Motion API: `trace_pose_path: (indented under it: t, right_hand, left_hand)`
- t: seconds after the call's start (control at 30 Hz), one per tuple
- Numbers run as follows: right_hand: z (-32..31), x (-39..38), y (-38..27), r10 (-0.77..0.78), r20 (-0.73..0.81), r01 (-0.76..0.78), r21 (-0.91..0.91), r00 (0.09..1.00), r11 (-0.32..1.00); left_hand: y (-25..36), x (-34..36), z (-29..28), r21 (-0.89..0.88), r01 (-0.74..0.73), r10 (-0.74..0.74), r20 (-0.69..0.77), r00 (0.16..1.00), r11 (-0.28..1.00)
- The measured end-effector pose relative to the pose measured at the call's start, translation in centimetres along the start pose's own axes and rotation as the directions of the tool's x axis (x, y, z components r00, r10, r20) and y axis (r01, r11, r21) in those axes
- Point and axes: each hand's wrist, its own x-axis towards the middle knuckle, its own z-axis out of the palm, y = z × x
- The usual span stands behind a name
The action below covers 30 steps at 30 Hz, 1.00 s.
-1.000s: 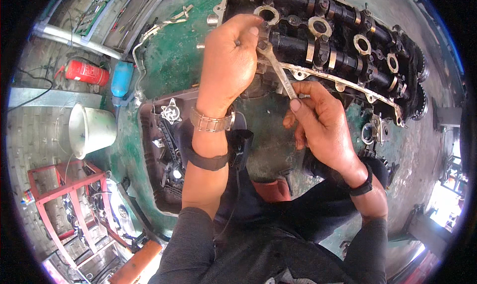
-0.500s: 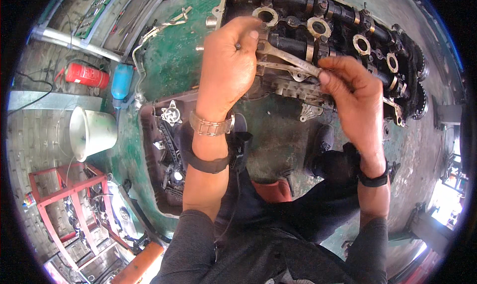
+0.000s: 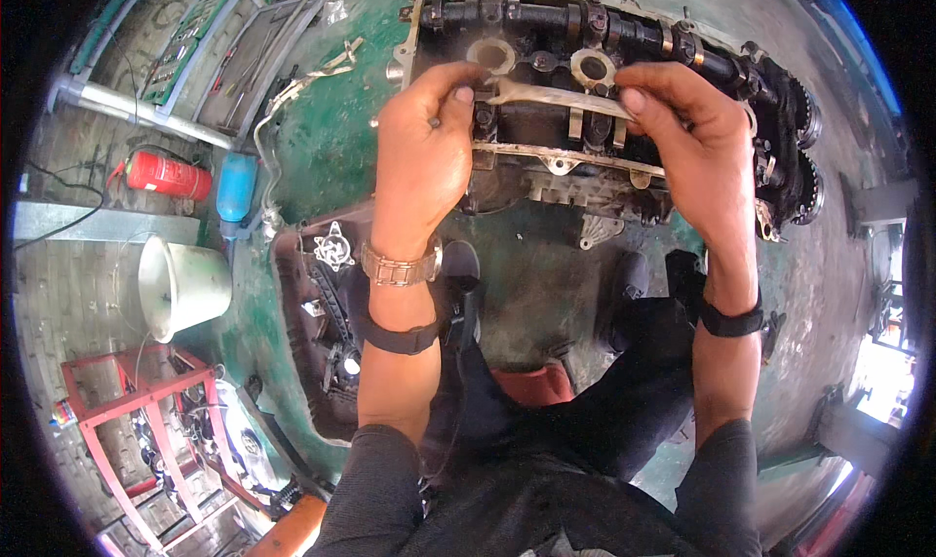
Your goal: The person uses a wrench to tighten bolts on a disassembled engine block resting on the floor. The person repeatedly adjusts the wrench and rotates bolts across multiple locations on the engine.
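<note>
Both my hands are raised over an oily engine cylinder head (image 3: 526, 123) with two camshafts. In my right hand (image 3: 697, 133), thumb and fingers pinch one end of a metal open-end wrench (image 3: 561, 97), which lies nearly level above the head. The wrench's jaw end meets the fingertips of my left hand (image 3: 421, 143). That hand is closed, and the round end of a thin dark rod (image 3: 436, 122) pokes out between its fingers; the rest of the rod is hidden. Pale rings (image 3: 592, 68) surround round openings between the camshafts.
A dark tray (image 3: 297, 347) left of my legs holds a pump-like metal part (image 3: 333, 247) and other parts. Farther left are a red fire extinguisher (image 3: 168, 175), a blue bottle (image 3: 237, 187), a pale bucket (image 3: 195, 284) and a red metal frame (image 3: 136, 386). Toothed wheels (image 3: 807, 192) sit at the head's right end.
The wrench has swung from a downward slope to the right to nearly level. My left hand sits slightly lower and farther left; my right hand is higher. The view has shifted a little.
</note>
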Motion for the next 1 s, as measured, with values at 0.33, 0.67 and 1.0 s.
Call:
trace_pose_path:
  t: [0.33,0.67,1.0]
  right_hand:
    - [1.1,-4.4,0.6,0.152,0.032,-0.155,0.156,0.988,0.975]
    - [3.6,-6.4,-0.6,0.314,0.291,-0.368,0.152,0.904,0.917]
    - [6.4,-6.5,-0.4,-0.002,0.4,-0.034,0.084,0.916,0.996]
  left_hand:
    - [-0.5,0.0,0.0,-0.025,-0.025,0.025,-0.006,1.0,0.999]
    - [-0.3,0.1,-0.1,-0.002,0.015,-0.015,0.001,1.0,1.0]
    - [0.1,-0.4,-1.4,0.153,0.03,-0.039,0.055,0.998,0.988]
